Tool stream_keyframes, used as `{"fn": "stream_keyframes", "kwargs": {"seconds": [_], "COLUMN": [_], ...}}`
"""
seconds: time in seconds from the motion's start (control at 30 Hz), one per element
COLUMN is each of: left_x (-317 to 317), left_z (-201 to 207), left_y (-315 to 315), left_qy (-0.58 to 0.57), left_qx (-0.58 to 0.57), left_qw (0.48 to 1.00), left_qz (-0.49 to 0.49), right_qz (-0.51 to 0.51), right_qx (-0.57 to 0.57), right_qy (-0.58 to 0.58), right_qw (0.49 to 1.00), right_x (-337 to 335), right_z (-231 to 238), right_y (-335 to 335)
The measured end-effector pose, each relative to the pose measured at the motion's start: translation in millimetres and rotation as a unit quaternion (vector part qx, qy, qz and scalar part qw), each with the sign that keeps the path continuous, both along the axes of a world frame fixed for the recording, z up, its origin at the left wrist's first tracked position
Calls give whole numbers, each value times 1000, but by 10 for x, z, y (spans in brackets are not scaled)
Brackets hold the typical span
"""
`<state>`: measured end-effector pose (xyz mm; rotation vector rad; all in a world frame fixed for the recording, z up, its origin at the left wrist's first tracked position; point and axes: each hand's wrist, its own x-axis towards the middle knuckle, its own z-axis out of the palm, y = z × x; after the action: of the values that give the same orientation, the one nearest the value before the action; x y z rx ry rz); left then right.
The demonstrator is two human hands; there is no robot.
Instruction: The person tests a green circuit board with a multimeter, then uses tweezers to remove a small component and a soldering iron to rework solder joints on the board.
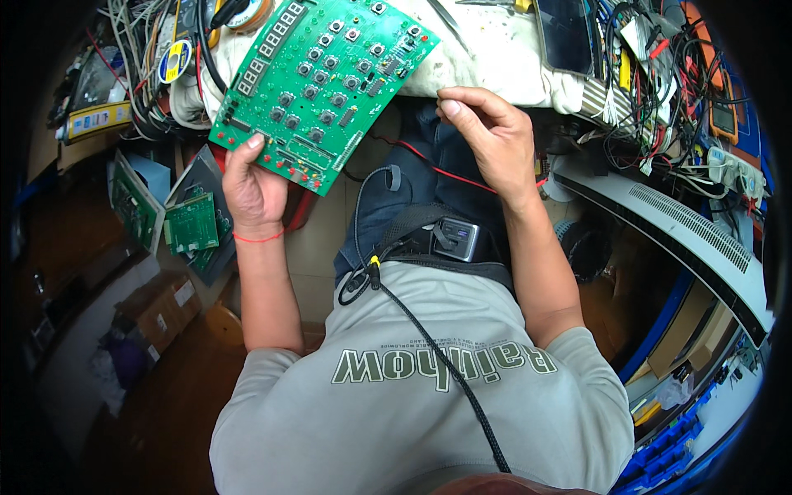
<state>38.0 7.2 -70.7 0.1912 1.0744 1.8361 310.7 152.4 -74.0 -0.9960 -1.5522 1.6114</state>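
My left hand grips the lower left corner of a green circuit board, its thumb on the top face. Black push buttons, a row of digit displays and small red parts cover that face. The board is held tilted, over the near edge of the bench. To the right of it, my right hand is raised with thumb and forefinger pinched together. Whatever may be between those fingertips is too small to make out. A pointed metal tool lies on the white cloth beyond the board.
A dark phone-like device lies at the back right, beside tangled cables and an orange multimeter. Wire spools stand behind the board. More green boards lean at the left. A red wire crosses my lap.
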Motion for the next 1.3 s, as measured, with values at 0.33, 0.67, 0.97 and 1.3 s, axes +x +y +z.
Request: {"fn": "stream_keyframes", "kwargs": {"seconds": [0.33, 0.67, 0.97, 1.3], "left_x": [13, 79, 116, 215], "left_z": [-137, -44, 67, 240], "left_y": [31, 31, 8, 49], "left_qy": [-5, 1, 52, 91], "left_qx": [-33, -3, -24, -25], "left_qw": [999, 1000, 998, 996], "left_qz": [-15, -19, -15, -4], "right_qz": [-1, 28, 26, 28], "right_qx": [-60, -12, -20, -35], "right_qy": [30, 2, -6, 11], "right_qw": [998, 1000, 999, 999], "right_x": [-211, -304, -311, -326], "right_z": [-101, -111, -94, -147], "right_y": [-33, 20, 36, 122]}}
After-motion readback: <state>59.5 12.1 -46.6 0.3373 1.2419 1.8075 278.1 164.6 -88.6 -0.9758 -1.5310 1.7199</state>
